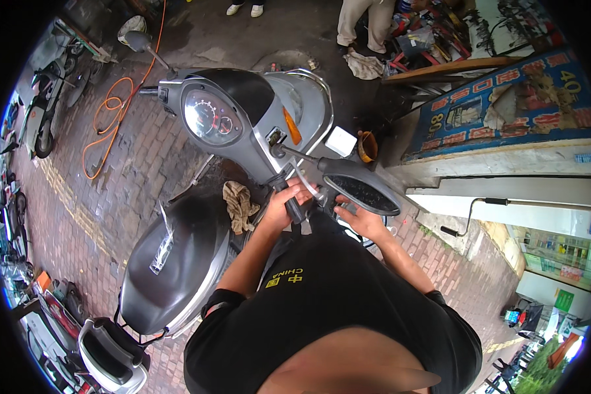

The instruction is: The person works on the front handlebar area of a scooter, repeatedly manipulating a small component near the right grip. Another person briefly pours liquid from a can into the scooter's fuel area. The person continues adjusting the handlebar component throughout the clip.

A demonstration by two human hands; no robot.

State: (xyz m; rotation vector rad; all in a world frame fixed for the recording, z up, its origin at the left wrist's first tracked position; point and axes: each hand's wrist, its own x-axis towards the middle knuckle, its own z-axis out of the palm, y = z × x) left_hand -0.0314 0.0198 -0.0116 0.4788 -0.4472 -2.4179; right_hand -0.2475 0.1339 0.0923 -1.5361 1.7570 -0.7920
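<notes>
A grey motor scooter (256, 151) stands in front of me, its round gauge panel (212, 118) facing up. My left hand (284, 205) is closed about the black handlebar grip (294, 209), and its fingers reach toward the silver brake lever (306, 180). Just right of the lever's ball end is my right hand (363, 220), thumb and forefinger bent but apart. I see nothing between them; its other fingers are partly hidden. A black rear-view mirror (363, 192) juts out on its stalk above my right hand.
A crumpled brown rag (240, 205) lies beside the black seat (177, 262), which carries a clear plastic strip (164, 246). An orange hose (115, 108) loops over the brick paving. At right are a blue signboard (499, 111) and a crank handle (467, 220). People's legs (368, 26) show behind.
</notes>
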